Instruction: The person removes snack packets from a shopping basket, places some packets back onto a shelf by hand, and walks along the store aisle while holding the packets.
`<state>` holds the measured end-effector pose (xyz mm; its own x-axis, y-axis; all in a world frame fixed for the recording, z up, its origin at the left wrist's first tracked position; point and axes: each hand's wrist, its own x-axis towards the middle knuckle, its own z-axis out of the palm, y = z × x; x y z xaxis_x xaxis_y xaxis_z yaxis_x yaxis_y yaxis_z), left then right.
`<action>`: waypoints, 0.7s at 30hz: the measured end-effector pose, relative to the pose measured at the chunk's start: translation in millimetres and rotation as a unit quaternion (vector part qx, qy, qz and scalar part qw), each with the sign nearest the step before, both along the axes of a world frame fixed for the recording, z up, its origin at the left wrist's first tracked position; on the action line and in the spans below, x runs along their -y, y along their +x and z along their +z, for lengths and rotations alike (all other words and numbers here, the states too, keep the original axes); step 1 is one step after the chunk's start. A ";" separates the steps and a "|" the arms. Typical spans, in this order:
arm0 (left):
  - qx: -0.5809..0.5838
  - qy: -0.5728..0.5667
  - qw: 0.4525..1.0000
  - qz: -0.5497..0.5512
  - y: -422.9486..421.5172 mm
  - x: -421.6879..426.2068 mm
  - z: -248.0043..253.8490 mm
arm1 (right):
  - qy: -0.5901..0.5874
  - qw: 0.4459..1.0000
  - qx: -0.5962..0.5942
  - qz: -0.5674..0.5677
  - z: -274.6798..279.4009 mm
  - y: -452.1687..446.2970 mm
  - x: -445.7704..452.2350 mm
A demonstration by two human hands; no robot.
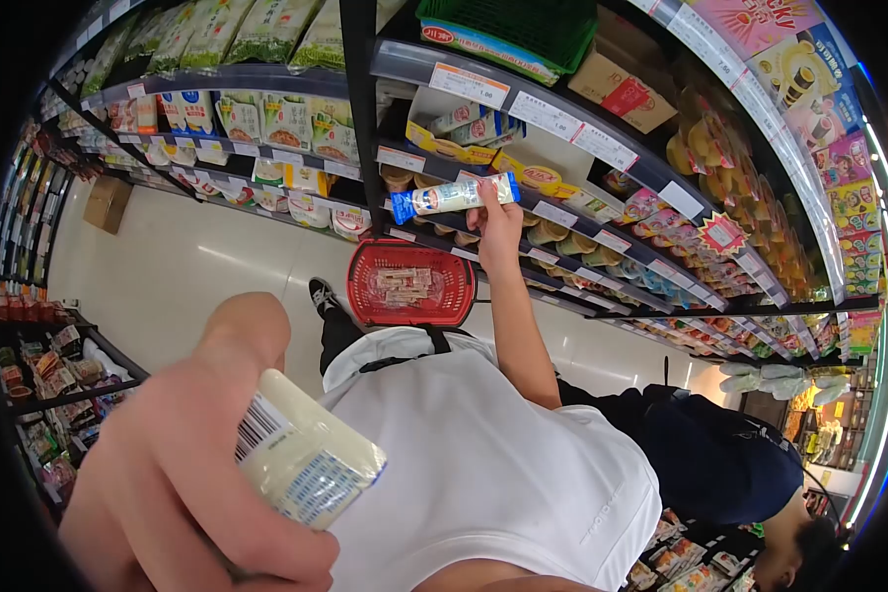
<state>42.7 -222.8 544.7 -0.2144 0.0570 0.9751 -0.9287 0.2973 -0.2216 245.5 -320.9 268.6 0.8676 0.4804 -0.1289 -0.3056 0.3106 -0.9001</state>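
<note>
Close to the camera at the lower left, my left hand (pixel 187 454) is wrapped round a cream-coloured wrapped packet (pixel 318 454) with a barcode and blue print. Part of that packet is hidden by the fingers. My right hand (pixel 500 222) reaches toward the shelves, closed on a long narrow packet (pixel 449 197) with blue ends and a pale middle. The long packet is in front of a shelf edge with price labels. Below it on the floor stands a red shopping basket (pixel 469 286) with several small wrapped packets (pixel 405 286) inside.
Shelves (pixel 562 128) of cups and packets fill the right and back. A green crate (pixel 508 35) sits high up. More racks (pixel 59 385) stand at left. A cardboard box (pixel 107 204) is on the floor. A person in a dark shirt (pixel 720 459) is close by at lower right.
</note>
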 end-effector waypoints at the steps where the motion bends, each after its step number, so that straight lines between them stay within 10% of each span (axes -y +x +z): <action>1: 0.008 0.001 0.999 -0.033 2.3 2.1 0.4 | -0.003 1.000 -0.002 -0.001 -1.0 -1.9 2.2; 8: -0.075 0.025 0.992 -0.099 15.3 18.7 12.2 | -0.002 1.000 -0.002 -0.015 -5.2 2.2 2.0; 11: -0.152 -0.135 0.978 0.046 -15.7 17.0 0.8 | -0.006 1.000 0.005 -0.008 -7.6 2.0 1.8; 13: -0.063 0.029 0.998 -0.002 -9.6 -6.8 2.6 | -0.001 1.000 0.011 -0.005 -6.2 1.6 2.2; 21: -0.049 0.040 0.998 -0.005 -2.4 4.1 2.6 | 0.002 1.000 -0.009 -0.007 0.6 0.4 0.0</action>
